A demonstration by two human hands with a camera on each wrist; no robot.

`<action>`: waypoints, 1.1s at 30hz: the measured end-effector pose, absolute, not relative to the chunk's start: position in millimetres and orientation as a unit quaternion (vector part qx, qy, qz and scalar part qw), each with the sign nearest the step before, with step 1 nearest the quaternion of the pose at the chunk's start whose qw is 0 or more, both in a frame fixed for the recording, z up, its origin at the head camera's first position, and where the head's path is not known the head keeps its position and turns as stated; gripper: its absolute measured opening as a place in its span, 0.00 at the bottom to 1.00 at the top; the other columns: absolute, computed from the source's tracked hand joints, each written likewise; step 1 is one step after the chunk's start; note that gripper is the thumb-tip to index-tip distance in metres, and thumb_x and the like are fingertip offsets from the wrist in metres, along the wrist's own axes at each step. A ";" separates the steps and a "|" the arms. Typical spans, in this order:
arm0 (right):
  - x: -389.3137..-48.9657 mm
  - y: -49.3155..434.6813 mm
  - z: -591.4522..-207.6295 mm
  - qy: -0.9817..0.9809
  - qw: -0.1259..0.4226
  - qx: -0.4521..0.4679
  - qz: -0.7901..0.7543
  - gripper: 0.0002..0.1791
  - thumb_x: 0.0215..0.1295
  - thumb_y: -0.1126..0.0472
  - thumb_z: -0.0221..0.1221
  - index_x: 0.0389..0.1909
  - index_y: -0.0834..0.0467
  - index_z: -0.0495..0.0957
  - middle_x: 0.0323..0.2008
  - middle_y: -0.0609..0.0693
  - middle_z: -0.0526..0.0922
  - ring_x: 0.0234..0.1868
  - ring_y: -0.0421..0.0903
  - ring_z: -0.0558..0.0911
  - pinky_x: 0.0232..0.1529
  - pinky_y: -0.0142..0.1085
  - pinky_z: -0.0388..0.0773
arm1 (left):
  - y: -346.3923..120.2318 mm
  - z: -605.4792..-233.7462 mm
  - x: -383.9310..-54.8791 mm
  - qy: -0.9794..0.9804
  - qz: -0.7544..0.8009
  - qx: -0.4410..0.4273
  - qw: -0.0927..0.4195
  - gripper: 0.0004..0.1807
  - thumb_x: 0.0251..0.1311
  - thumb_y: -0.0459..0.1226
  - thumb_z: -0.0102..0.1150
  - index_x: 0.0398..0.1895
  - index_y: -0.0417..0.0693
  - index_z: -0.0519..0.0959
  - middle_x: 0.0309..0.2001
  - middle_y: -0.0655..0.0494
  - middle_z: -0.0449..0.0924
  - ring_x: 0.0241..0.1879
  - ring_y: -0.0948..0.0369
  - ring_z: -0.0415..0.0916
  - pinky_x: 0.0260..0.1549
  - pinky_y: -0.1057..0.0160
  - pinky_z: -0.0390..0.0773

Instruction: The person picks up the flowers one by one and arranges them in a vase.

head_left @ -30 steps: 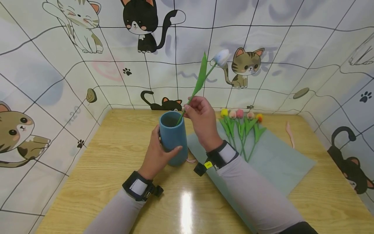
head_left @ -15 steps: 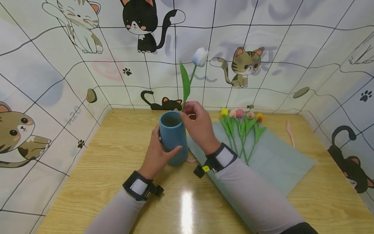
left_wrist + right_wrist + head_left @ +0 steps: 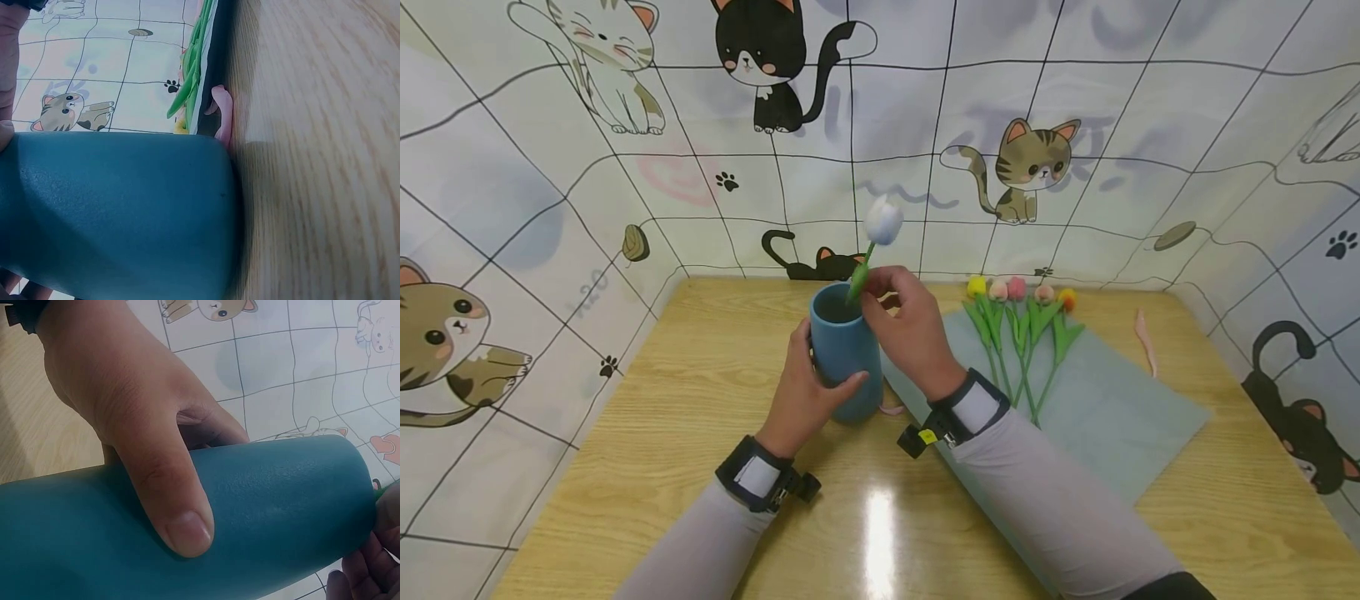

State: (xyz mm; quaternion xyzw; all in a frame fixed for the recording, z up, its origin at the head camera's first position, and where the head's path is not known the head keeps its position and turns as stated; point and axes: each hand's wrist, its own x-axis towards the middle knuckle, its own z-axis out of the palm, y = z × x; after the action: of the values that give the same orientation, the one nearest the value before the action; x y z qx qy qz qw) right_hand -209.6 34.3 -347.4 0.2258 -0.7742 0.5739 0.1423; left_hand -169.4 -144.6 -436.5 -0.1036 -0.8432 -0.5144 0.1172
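Note:
A blue vase (image 3: 847, 367) stands upright on the wooden table. My left hand (image 3: 805, 392) grips it from the left, thumb across its front; the right wrist view shows that thumb (image 3: 187, 531) lying along the vase wall. At the vase's mouth my right hand (image 3: 913, 329) pinches a white-and-blue tulip (image 3: 883, 221) by its stem and leaf. The bloom stands above the rim, and the lower stem is hidden inside the vase. In the left wrist view, the vase (image 3: 119, 212) fills much of the frame, its base at the tabletop.
Several tulips (image 3: 1018, 333) in yellow, pink and orange lie on a grey-green wrapping sheet (image 3: 1120, 425) to the right. One pink ribbon (image 3: 1145, 342) lies beyond the sheet; another pink strip (image 3: 224, 115) lies by the vase's base. A cat-printed cloth (image 3: 895, 100) backs the table (image 3: 700, 350).
The white tulip has swung left from its right-leaning tilt, then dropped lower into the vase with my right hand at the rim. My left hand and the vase have stayed put.

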 end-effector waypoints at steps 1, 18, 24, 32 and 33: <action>-209.6 34.1 -347.4 -0.774 0.141 0.226 0.574 0.12 0.73 0.67 0.60 0.54 0.63 0.79 0.48 0.58 0.83 0.49 0.51 0.81 0.51 0.43 0.80 | -144.6 -436.7 -169.4 -0.844 -0.514 -0.103 0.118 0.60 0.55 0.48 0.79 0.82 0.57 0.46 0.74 0.49 0.59 0.73 0.46 0.65 0.69 0.33 0.68; -208.7 35.9 -348.3 -0.785 0.130 0.219 0.566 0.16 0.70 0.65 0.59 0.56 0.64 0.75 0.47 0.58 0.79 0.47 0.51 0.78 0.47 0.40 0.77 | -145.3 -437.5 -169.0 -0.846 -0.509 -0.107 0.119 0.60 0.56 0.48 0.78 0.83 0.58 0.45 0.75 0.48 0.59 0.73 0.46 0.65 0.69 0.32 0.68; -208.5 39.0 -351.8 -0.787 0.137 0.223 0.559 0.16 0.71 0.67 0.58 0.57 0.64 0.76 0.50 0.58 0.79 0.52 0.52 0.78 0.54 0.46 0.81 | -145.8 -438.5 -169.9 -0.844 -0.510 -0.111 0.121 0.59 0.57 0.48 0.77 0.83 0.60 0.45 0.75 0.49 0.59 0.73 0.47 0.64 0.69 0.32 0.68; -204.5 47.1 -355.5 -0.783 0.119 0.231 0.565 0.16 0.75 0.63 0.58 0.60 0.62 0.76 0.54 0.58 0.79 0.54 0.53 0.79 0.57 0.52 0.81 | -145.7 -437.4 -168.8 -0.844 -0.512 -0.109 0.115 0.59 0.57 0.48 0.77 0.83 0.59 0.45 0.75 0.48 0.59 0.73 0.46 0.64 0.69 0.32 0.68; -203.9 49.0 -356.4 -0.784 0.116 0.232 0.564 0.17 0.76 0.62 0.58 0.61 0.62 0.76 0.54 0.57 0.79 0.54 0.53 0.79 0.57 0.52 0.80 | -145.3 -437.1 -168.7 -0.844 -0.513 -0.107 0.115 0.59 0.57 0.48 0.78 0.83 0.59 0.45 0.75 0.49 0.59 0.73 0.47 0.64 0.69 0.32 0.68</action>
State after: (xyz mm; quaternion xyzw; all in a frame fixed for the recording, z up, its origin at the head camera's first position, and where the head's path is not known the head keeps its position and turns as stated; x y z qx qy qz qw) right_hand -203.9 49.0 -356.4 0.2315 -0.7844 0.5637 0.1157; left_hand -168.7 -145.3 -437.1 -0.1074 -0.8440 -0.5127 0.1152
